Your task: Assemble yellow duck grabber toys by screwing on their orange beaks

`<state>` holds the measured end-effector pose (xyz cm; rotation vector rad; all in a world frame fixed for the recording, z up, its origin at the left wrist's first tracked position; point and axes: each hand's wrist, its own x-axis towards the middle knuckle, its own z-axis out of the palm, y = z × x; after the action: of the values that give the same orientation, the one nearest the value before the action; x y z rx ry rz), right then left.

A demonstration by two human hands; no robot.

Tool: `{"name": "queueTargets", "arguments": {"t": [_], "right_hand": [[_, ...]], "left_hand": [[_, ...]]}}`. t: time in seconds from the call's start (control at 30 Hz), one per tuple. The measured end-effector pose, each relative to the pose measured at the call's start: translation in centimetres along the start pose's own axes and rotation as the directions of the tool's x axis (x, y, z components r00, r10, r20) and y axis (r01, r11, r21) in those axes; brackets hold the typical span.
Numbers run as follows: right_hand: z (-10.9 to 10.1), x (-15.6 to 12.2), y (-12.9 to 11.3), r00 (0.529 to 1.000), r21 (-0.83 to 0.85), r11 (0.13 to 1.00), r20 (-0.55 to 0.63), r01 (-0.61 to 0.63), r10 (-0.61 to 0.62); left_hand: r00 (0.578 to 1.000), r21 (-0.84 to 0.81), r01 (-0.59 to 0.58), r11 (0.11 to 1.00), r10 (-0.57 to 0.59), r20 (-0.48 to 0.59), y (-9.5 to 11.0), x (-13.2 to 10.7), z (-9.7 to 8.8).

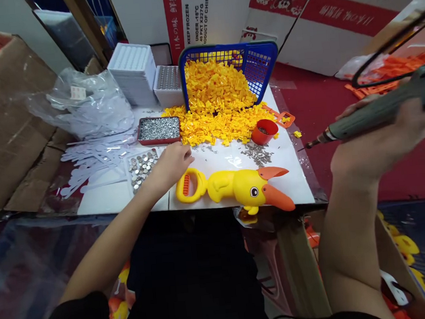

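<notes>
At centre frame the left hand (171, 164) reaches, fingers curled, into the edge of the spilled heap of small yellow plastic pieces (218, 110); whether it pinches one I cannot tell. The right hand (378, 137), at the right, grips a grey-green electric screwdriver (375, 110). The yellow plastic duck-head toy (237, 186) lies just below. Best to pick a single piece cleanly and keep the driver tip clear.

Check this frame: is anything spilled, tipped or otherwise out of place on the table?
Yes. The blue basket stands tipped, and its yellow plastic pieces have poured over the white tabletop. Loose screws lie scattered beside the red cup. One yellow piece sits apart near the edge.
</notes>
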<state>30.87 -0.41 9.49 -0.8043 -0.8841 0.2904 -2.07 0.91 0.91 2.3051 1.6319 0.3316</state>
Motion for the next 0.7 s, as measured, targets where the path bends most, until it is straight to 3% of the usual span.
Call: {"name": "queueTargets", "arguments": {"t": [0.17,0.37,0.47,0.6,0.7], "right_hand": [[1.5,-1.9,-2.9,0.975,0.078,0.981,0.145,-0.180,0.167],[0.9,-2.5,-4.5,0.895,0.082,0.915,0.258,-0.395,0.364],[1.0,-2.2,-4.8,0.869,-0.014,0.927,0.343,-0.374,0.356],[1.4,-1.6,-5.3,0.838,0.005,0.948,0.469,-0.318,0.279],[1.0,-1.2,-5.4,0.818,-0.044,0.951,0.499,-0.305,0.285]], "left_hand": [[1.000,0.024,-0.017,1.000,0.017,-0.021,0.6,-0.6,-0.1],[0.999,0.036,-0.013,0.999,0.015,-0.041,0.9,-0.6,-0.2],[1.000,0.053,-0.026,0.998,0.026,-0.003,0.8,0.1,0.1],[0.999,0.065,-0.044,0.997,0.043,0.006,0.7,0.5,-0.2],[0.996,0.020,-0.067,0.998,0.068,-0.055,1.3,-0.6,-1.0]]}}
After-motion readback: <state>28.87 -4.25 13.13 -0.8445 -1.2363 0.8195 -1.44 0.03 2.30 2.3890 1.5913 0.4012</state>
